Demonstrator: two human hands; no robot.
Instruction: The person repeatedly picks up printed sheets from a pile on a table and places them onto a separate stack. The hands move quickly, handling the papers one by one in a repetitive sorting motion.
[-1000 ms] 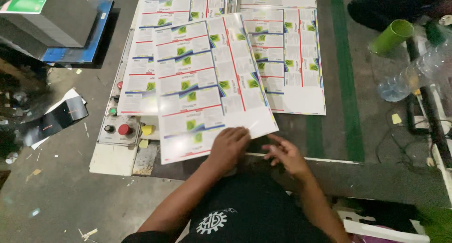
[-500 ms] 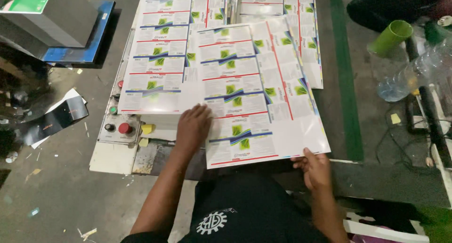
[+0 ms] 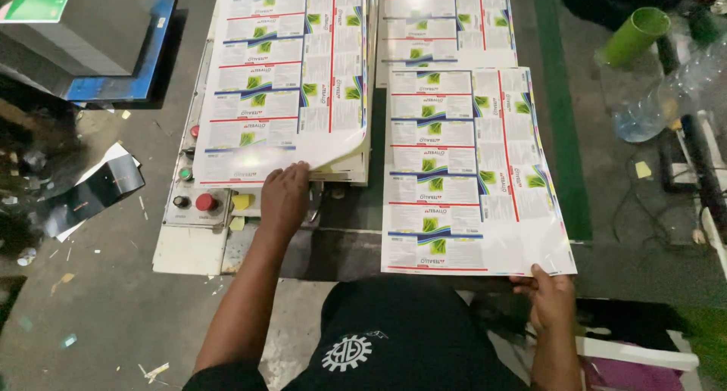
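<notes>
Glossy printed label sheet (image 3: 469, 171) is lying flat on the right, its near edge pinched in the right hand (image 3: 547, 299) grip, thumb on top. Left hand (image 3: 284, 198) is resting fingers half curled on the lifted near corner of the top sheet of the left stack (image 3: 280, 81); grip underneath cannot be told. Control panel (image 3: 197, 202) with red button (image 3: 204, 202) is sitting just left. Green tube (image 3: 632, 37) is lying far right.
</notes>
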